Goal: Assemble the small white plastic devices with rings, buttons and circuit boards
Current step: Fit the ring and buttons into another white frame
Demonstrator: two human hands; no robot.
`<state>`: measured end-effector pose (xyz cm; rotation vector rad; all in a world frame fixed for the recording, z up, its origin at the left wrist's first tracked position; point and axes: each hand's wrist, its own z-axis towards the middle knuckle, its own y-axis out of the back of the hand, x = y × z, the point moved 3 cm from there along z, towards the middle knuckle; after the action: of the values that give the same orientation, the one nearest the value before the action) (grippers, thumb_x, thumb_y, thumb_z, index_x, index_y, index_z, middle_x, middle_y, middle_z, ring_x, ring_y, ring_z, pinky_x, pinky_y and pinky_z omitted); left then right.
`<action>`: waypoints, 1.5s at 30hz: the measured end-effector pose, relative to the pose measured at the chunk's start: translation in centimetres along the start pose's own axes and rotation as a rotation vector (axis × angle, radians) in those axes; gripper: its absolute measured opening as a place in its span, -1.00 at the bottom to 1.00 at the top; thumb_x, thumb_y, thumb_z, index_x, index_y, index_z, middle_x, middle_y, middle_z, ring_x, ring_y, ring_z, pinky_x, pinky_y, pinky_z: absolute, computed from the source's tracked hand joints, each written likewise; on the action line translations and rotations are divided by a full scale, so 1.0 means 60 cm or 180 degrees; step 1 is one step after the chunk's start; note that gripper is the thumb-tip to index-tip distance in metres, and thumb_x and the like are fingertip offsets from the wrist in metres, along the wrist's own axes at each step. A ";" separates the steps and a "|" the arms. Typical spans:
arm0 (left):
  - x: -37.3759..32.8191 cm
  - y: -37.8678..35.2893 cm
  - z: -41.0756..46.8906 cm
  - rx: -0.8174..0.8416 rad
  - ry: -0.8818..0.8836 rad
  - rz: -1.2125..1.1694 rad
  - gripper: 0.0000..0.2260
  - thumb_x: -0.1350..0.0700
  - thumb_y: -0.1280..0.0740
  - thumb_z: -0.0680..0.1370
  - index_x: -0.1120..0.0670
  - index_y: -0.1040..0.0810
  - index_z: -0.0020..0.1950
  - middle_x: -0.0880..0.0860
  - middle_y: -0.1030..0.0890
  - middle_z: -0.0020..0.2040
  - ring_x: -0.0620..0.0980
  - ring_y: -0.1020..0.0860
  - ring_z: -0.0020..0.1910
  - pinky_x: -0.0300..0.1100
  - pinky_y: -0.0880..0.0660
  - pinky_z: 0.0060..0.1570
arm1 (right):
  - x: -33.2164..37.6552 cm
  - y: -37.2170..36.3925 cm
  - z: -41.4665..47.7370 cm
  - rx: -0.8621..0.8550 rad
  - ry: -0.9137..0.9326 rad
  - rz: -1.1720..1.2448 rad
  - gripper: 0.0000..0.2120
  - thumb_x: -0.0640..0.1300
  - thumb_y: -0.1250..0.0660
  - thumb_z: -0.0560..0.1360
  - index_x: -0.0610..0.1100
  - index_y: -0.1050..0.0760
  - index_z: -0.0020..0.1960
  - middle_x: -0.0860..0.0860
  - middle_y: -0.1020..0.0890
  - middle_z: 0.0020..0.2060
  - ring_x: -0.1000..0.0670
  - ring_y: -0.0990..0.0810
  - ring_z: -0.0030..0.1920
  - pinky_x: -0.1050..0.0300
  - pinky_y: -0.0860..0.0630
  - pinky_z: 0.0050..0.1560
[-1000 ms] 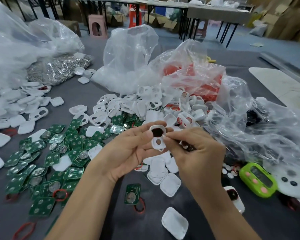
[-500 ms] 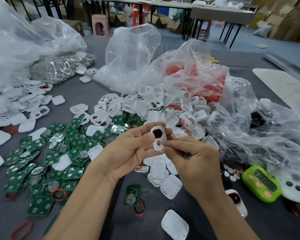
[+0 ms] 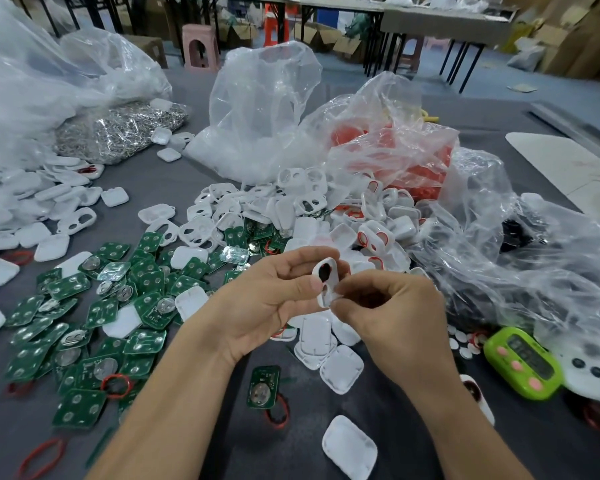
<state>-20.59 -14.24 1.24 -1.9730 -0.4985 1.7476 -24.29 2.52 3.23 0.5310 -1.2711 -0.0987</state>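
Left hand holds small white two-hole plastic shell; right hand pinches its low end. Just begun, I think: flat green circuit boards by left wrist not used yet.

Behind right fingers, white shell's edge

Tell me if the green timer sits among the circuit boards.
No: the green timer lies far right by a clear plastic bag, while the circuit boards spread at the left.

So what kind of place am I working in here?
Most likely a small-parts assembly workshop or factory floor. Loose heaps of white plastic shells and green circuit boards cover the grey table, bulk parts sit in clear plastic bags, and cardboard boxes stand behind.
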 end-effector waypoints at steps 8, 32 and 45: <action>-0.003 -0.007 -0.003 0.0151 0.0000 0.0035 -0.62 0.41 -0.50 0.42 0.10 -0.71 0.17 0.19 -0.67 0.25 0.09 -0.67 0.19 -0.02 -0.62 0.17 | -0.001 -0.003 0.004 0.0069 -0.0298 0.0736 -0.82 -0.09 -0.63 0.24 0.10 -0.75 -0.20 0.08 -0.75 -0.30 0.03 -0.74 -0.25 0.11 -0.65 -0.15; 0.001 -0.022 -0.002 0.0412 -0.0271 -0.0338 -0.50 0.29 -0.73 0.06 0.05 -0.73 -0.06 0.10 -0.71 0.16 0.05 -0.68 0.13 -0.06 -0.60 0.17 | 0.001 -0.005 0.014 0.0320 -0.0372 0.1336 -0.74 -0.43 -0.59 0.30 -0.07 -0.77 -0.22 -0.06 -0.76 -0.25 -0.07 -0.74 -0.17 0.07 -0.67 -0.04; -0.007 -0.032 -0.002 0.0518 -0.0297 -0.1015 -0.50 0.42 -0.69 0.06 0.17 -0.73 -0.05 0.15 -0.73 0.07 0.12 -0.69 0.16 0.00 -0.66 0.11 | -0.002 0.004 0.022 0.0671 -0.0295 0.2051 -0.76 -0.30 -0.63 0.23 -0.12 -0.77 -0.13 -0.18 -0.76 -0.14 -0.11 -0.75 -0.11 0.09 -0.66 -0.03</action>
<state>-20.49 -12.92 2.67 -1.6069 -0.6418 1.6273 -25.61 2.35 3.47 0.2753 -1.4976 0.5597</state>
